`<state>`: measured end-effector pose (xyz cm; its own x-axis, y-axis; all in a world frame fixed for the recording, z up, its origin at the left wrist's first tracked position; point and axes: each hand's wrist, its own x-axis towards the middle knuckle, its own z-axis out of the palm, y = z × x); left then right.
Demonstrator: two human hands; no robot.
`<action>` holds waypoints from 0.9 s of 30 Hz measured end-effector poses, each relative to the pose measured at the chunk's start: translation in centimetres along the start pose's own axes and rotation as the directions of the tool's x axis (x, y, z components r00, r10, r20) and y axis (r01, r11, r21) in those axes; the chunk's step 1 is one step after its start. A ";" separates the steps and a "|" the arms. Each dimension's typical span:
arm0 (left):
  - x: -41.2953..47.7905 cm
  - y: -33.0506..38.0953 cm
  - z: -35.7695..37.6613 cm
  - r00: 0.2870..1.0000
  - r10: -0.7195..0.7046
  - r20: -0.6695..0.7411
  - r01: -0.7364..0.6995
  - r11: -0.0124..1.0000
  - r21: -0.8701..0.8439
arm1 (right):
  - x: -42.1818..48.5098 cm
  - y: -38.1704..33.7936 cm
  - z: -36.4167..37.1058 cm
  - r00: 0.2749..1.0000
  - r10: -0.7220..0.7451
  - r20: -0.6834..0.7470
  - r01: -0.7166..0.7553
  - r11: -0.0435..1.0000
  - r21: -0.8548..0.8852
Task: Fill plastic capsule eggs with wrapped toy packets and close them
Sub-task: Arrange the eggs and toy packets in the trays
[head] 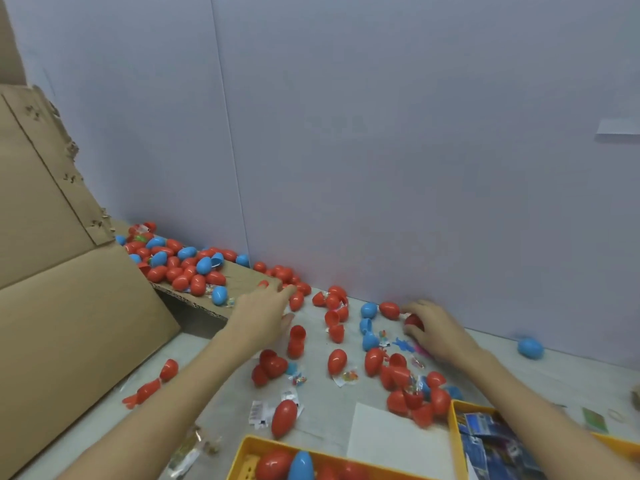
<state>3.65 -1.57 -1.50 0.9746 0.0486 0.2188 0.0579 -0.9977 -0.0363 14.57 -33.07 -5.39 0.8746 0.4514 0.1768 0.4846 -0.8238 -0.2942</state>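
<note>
Red and blue capsule eggs and open halves lie scattered over the grey table (346,431). My left hand (263,313) reaches forward with straight fingers, its fingertips touching red eggs (296,299) at the edge of the cardboard flap. My right hand (433,330) curls around a red egg (414,322) close to the wall. Small wrapped toy packets (348,377) lie among the eggs. A heap of closed eggs (180,265) sits on the flap.
A large cardboard box (62,306) stands at the left with its flap down. A yellow tray (249,448) at the front holds closed eggs; another yellow tray (453,420) at the right holds blue packets. A lone blue egg (530,347) lies by the wall.
</note>
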 end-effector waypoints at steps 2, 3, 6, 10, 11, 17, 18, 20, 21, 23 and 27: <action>3.9 -0.1 2.3 0.996 -0.080 0.046 0.078 0.996 0.053 | 0.3 -0.3 0.2 0.997 -0.016 -0.076 0.021 0.998 0.060; 5.1 -0.2 3.5 0.992 -0.119 0.048 0.115 0.990 0.082 | 0.8 -0.5 0.2 0.994 -0.013 -0.105 0.021 0.997 0.078; 6.9 -0.3 6.4 0.981 -0.192 0.027 0.184 0.965 0.185 | 2.7 -1.4 0.6 0.998 0.021 -0.067 -0.020 1.000 0.019; 8.2 -1.7 7.8 0.982 -0.191 -0.010 0.191 0.975 0.118 | 4.3 -2.6 2.4 0.998 -0.021 0.053 0.029 0.988 -0.153; 8.4 -2.0 7.8 0.984 -0.176 -0.010 0.176 0.979 0.102 | 4.4 -2.7 2.8 0.997 -0.047 0.065 0.057 0.985 -0.161; 8.7 -1.7 7.5 0.999 0.032 0.004 -0.032 0.999 0.033 | 4.6 -2.9 3.5 0.976 -0.157 0.154 0.185 0.964 -0.191; 8.7 -1.1 7.5 0.997 0.072 0.021 -0.073 0.997 0.027 | 4.6 -2.9 3.4 0.976 -0.162 0.147 0.187 0.966 -0.177; 8.7 0.2 7.8 0.993 0.118 0.028 -0.119 0.992 0.030 | 4.4 -3.0 3.3 0.976 -0.164 0.140 0.186 0.970 -0.158; 8.8 0.6 7.8 0.993 0.117 0.018 -0.118 0.993 0.029 | 4.2 -2.9 3.2 0.977 -0.162 0.140 0.183 0.972 -0.149; 8.9 0.9 7.6 0.993 0.114 -0.002 -0.114 0.993 0.029 | 3.6 -2.7 3.2 0.978 -0.155 0.137 0.171 0.978 -0.115; 8.5 1.4 7.7 0.985 0.174 -0.008 -0.172 0.980 0.100 | 2.5 -2.1 2.9 0.986 -0.131 0.100 0.135 0.990 -0.039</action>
<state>13.66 -2.22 -7.16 0.9680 -0.1262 0.2168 -0.0896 -0.9812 -0.1710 15.79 -29.26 -7.05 0.8006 0.5872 0.1190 0.5975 -0.7679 -0.2308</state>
